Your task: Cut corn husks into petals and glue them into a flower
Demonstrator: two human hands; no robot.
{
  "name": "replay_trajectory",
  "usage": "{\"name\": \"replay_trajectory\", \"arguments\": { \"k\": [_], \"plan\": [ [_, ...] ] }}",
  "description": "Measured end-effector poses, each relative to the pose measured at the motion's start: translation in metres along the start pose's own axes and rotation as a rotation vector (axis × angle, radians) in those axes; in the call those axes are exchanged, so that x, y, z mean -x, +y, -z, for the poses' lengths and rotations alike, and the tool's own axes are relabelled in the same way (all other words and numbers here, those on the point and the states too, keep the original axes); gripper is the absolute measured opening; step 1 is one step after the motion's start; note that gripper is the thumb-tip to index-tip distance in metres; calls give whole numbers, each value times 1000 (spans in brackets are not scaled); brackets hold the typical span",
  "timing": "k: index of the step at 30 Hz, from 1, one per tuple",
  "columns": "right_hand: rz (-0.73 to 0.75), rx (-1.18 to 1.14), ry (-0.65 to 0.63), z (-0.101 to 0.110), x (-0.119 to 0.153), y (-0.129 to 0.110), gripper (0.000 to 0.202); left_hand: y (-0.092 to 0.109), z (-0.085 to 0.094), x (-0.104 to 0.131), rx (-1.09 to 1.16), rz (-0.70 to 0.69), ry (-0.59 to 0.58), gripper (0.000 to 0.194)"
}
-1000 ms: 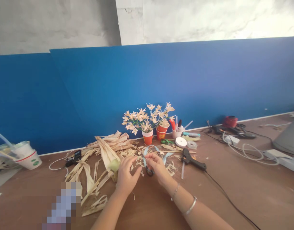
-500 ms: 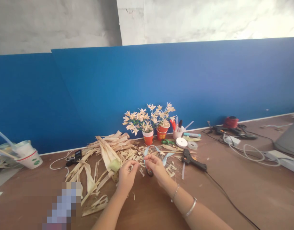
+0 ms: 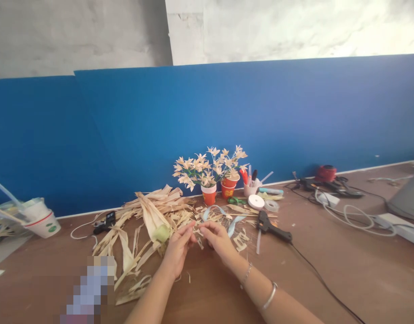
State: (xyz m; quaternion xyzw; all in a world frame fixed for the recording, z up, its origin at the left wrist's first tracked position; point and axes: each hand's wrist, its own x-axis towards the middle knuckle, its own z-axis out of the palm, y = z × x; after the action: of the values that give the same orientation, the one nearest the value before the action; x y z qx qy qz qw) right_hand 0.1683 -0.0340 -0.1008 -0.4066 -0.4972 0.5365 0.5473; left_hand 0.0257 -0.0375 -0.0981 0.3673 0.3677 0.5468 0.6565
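My left hand (image 3: 180, 246) is pinched closed just above the table. Close beside it, my right hand (image 3: 217, 238) is pinched too, fingertips nearly meeting the left ones. Whatever lies between the fingers is too small to make out against the scraps behind. Dried corn husks (image 3: 151, 211) are heaped to the left of the hands, with a pale green roll (image 3: 162, 233) near my left hand. Light blue ribbon (image 3: 234, 225) lies just beyond my right hand. Behind the hands, cream husk-like flowers (image 3: 196, 166) stand in red paper cups (image 3: 208, 197).
A black glue gun (image 3: 274, 230) with a trailing cord lies to the right. A white spool (image 3: 256, 201), a tape roll (image 3: 271, 205) and a cup of pens (image 3: 250, 188) stand behind it. At far left is a white paper cup (image 3: 46, 225). A blue partition (image 3: 207, 112) closes the back.
My hands have come closer together. The right fingertips have moved slightly down and left, while the left hand has turned and its fingertips have risen.
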Motion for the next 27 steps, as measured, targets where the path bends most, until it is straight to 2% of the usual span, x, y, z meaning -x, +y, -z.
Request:
{"name": "replay_trajectory", "arguments": {
  "k": [4,6,8,15,22,27],
  "plan": [
    [35,4,-99,-2,3,-6,26,1,-4,4,-15,42,-65,66],
    [62,16,-181,-3,5,-10,25,1,-5,5,-14,48,-83,69],
    [70,27,-212,-4,6,-12,28,1,-6,6,-15,49,-89,69],
    [-14,-33,-87,-2,3,-6,26,-1,-6,5,2,48,-94,59],
    [25,-20,-160,-4,5,-11,25,-3,-6,4,19,61,-87,56],
    [-3,-25,-36,-1,2,-6,31,-4,-6,3,-34,38,-106,48]
  ]
}}
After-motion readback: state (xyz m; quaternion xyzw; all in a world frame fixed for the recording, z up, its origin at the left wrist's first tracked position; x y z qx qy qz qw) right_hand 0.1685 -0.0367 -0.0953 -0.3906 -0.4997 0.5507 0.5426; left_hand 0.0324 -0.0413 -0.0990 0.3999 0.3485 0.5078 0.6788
